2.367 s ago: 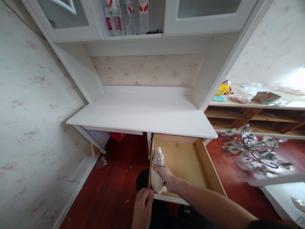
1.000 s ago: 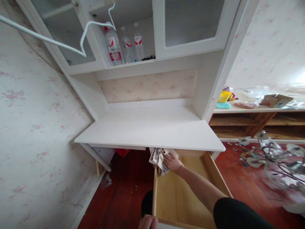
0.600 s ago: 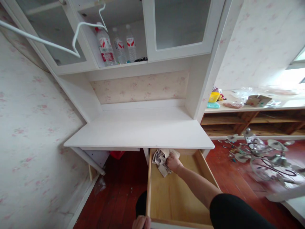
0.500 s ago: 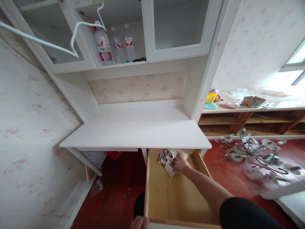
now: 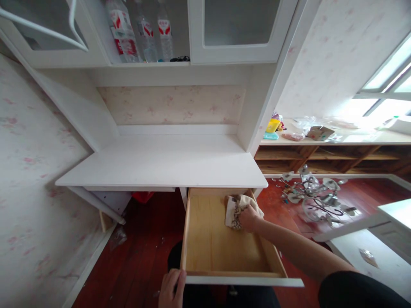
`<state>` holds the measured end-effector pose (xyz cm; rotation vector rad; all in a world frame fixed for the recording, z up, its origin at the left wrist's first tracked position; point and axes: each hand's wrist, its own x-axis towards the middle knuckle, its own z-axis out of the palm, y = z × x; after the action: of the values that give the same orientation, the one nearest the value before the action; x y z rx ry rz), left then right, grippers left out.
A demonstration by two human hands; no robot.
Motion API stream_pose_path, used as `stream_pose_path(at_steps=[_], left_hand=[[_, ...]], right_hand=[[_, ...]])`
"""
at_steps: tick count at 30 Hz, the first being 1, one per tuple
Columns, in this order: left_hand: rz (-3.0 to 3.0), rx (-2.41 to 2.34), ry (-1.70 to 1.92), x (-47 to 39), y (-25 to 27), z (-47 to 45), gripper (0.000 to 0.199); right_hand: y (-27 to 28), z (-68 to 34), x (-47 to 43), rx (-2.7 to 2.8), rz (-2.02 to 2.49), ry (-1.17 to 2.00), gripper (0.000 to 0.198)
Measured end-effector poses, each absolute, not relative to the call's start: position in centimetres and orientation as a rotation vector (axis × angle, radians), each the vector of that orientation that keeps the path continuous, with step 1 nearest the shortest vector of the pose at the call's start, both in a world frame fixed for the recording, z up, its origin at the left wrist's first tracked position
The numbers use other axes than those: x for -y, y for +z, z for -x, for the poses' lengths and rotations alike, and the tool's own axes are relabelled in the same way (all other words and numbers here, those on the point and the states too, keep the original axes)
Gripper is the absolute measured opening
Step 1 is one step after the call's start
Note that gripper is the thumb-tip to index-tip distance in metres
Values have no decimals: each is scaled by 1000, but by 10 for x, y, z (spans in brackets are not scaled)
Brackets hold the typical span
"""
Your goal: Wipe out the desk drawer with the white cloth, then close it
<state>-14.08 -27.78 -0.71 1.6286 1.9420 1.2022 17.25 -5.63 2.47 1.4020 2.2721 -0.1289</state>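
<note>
My right hand [image 5: 250, 218] is closed on a crumpled cream cloth [image 5: 233, 212] with a dark brown pattern. It presses the cloth inside a pulled-out wooden drawer [image 5: 212, 248], toward the back right and close to the right side wall. My left hand [image 5: 172, 287] grips the drawer's front left corner, fingers over the edge. The drawer juts out from under a white desk [image 5: 160, 167]. Its pale wooden bottom shows bare around the cloth.
Plastic bottles [image 5: 165, 36] stand in the cabinet above the desk, with a white wire hanger [image 5: 75, 25] at upper left. A chandelier [image 5: 316, 196] lies on the red wooden floor [image 5: 144, 239] to the right. Behind it, a low shelf [image 5: 346, 139] holds a yellow container [image 5: 272, 125] and bags.
My right hand has moved the cloth from the drawer's back middle toward its right side. The view has shifted, so more of my left hand and the drawer front now shows.
</note>
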Motion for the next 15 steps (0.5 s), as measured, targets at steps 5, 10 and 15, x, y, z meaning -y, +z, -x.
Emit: stream_pose_path(at_steps=[5, 10, 15], left_hand=[[-1486, -1871, 1044, 278, -2, 145, 39], [-1468, -1828, 1044, 281, 2, 145, 36], [-1452, -1828, 1053, 281, 3, 143, 35]], right_hand=[[43, -183, 104, -2231, -1248, -214, 17], [48, -191, 153, -2217, -1255, -357, 27], [60, -188, 158, -2202, -1322, -467, 31]])
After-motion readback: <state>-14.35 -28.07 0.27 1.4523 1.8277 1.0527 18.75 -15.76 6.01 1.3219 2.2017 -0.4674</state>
